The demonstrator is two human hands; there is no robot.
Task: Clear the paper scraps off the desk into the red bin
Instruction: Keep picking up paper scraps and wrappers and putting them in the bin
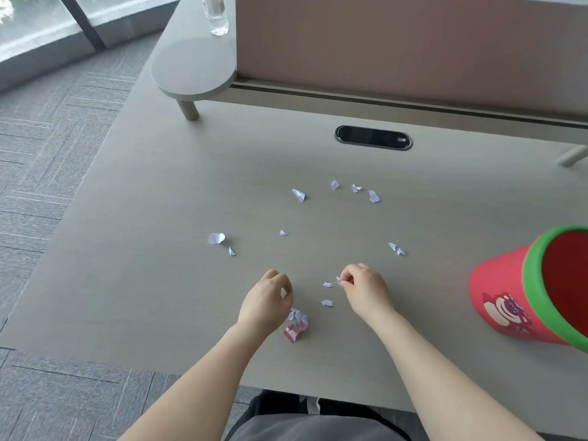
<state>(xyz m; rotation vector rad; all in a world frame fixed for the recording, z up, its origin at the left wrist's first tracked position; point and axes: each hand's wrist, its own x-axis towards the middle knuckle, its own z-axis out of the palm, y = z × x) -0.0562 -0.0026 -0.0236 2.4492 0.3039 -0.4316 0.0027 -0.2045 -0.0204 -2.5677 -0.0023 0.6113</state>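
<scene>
Several small white paper scraps lie scattered over the grey desk (178,192); one larger scrap (216,238) sits at the left, a far scrap (298,195) lies in a row toward the back. My right hand (364,289) pinches a scrap (338,280) between thumb and fingers just above the desk. My left hand (269,296) is curled with a small white scrap (283,292) inside its fingers. A crumpled white and pink wad (296,324) rests by my left wrist. The red bin (506,300) with a green rim leans at the right edge, its mouth toward me.
A raised grey shelf (194,68) on a leg stands at the back left with a clear glass (216,14) on it. A brown partition (413,43) runs along the back. A black cable port (373,137) sits in the desk. Carpeted floor lies beyond the desk's left edge.
</scene>
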